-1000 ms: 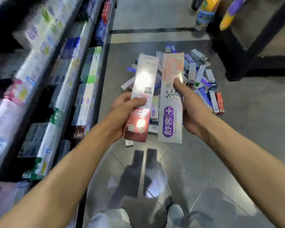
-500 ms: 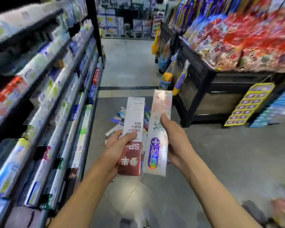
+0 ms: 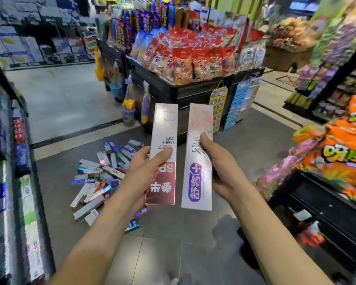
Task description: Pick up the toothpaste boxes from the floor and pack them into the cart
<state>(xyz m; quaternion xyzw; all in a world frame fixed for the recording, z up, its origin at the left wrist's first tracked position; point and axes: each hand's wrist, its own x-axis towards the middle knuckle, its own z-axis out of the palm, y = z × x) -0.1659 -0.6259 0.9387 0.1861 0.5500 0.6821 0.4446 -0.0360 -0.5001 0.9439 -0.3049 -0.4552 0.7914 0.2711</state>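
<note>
Toothpaste boxes (image 3: 99,182) lay heaped on the grey floor (image 3: 193,243) near the left shelf (image 3: 19,182). From the head view, the left hand (image 3: 140,175) gripped a white-and-red toothpaste box (image 3: 163,153), thumb across its face. Just beside it, apart, the right hand (image 3: 220,169) pinched a white toothpaste box with a purple label (image 3: 198,159). Both stood upright before a snack display bin (image 3: 173,91).
</note>
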